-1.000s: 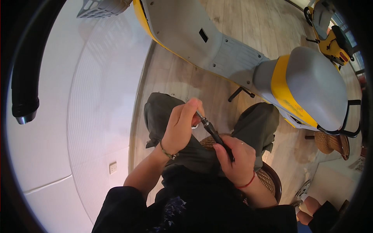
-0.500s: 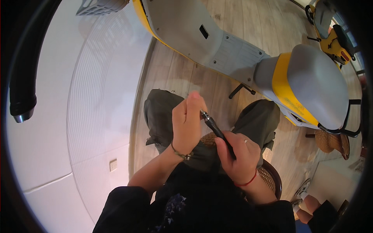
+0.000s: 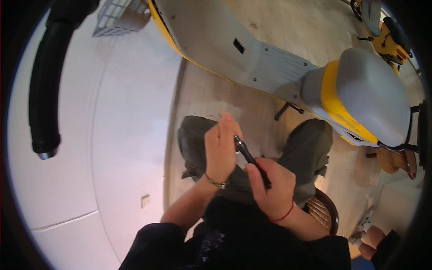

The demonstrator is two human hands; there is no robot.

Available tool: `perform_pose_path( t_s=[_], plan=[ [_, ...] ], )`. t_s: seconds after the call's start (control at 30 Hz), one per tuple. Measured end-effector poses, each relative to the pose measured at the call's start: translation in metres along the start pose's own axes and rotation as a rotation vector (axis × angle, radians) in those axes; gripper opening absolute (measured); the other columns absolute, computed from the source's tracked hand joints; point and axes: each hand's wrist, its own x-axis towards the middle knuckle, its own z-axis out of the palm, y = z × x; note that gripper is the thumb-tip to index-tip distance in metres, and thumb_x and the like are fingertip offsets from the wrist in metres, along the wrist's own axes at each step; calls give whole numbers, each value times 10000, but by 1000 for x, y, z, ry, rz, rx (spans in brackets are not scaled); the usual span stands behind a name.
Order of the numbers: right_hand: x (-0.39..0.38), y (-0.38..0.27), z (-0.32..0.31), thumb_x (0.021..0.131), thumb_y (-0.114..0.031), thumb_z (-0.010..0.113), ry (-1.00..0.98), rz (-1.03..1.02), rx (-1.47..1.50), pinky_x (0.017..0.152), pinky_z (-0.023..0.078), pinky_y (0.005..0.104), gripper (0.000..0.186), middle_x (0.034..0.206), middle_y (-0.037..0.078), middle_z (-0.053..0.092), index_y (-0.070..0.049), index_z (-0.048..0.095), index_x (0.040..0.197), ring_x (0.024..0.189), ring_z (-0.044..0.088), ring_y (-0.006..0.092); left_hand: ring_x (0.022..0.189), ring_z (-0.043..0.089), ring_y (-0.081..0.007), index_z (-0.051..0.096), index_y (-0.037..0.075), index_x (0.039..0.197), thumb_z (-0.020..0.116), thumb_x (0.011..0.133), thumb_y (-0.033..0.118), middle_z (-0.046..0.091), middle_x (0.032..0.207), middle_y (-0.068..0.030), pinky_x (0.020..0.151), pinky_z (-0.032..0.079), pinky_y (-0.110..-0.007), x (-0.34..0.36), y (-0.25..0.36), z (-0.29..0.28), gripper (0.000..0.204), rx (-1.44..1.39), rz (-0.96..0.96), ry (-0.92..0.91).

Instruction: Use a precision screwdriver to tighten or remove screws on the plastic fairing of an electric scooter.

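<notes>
My left hand (image 3: 221,148) is closed around the upper, metal end of a slim black tool (image 3: 247,152), whose tip it hides. My right hand (image 3: 274,189) grips the tool's black handle, thumb along it, lower and to the right. Both hands are above my lap, between my knees in dark grey trousers (image 3: 306,139). I sit on a woven seat with a dark curved rim (image 3: 332,211). Just beyond my knees stands a grey and yellow scooter (image 3: 369,99) with a flat footboard.
A black curved handlebar-like tube (image 3: 45,99) hangs at left before a white wall (image 3: 65,180). A grey basket (image 3: 121,18) is at top left. Another yellow scooter (image 3: 389,40) stands top right, a woven stool (image 3: 389,159) at right. Another person's legs (image 3: 373,238) show at lower right.
The view has shifted, so the scene sits further right in the picture. My left hand has turned more upright around the tool's end. My right hand keeps its grip.
</notes>
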Motion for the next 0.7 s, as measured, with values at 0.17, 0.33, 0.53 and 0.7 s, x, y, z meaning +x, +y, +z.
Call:
perform_pose_path(
  t_s=[0.17,0.33,0.53,0.7],
  plan=[
    [31,5,-2,934,-161,656,-327,834,830,489,337,211,174,625,-34,553,4,649,880,551,459,17,514,300,-68,422,82,664,374,1057,312,423,563,-4,472,249,-246,3,-1,-11,458,-37,-107,85],
    [39,4,0,933,-145,655,-344,836,979,495,334,189,141,634,-30,558,-8,650,900,536,447,17,532,337,-68,453,84,699,330,1062,372,475,633,-14,479,275,-229,15,21,-28,480,137,2,-30],
    [35,6,-1,888,-108,702,-476,804,1144,558,363,184,128,777,-24,617,-27,682,986,653,490,7,649,507,-129,558,27,876,212,1060,441,597,751,-76,634,419,-256,10,34,-32,570,-268,13,-127],
    [35,4,-4,859,-102,735,-570,716,1026,640,376,180,176,825,-52,620,-39,706,1021,701,483,7,643,523,-159,544,26,867,154,1048,496,605,762,-112,616,429,-277,15,35,-36,638,-226,30,-248]
  ],
)
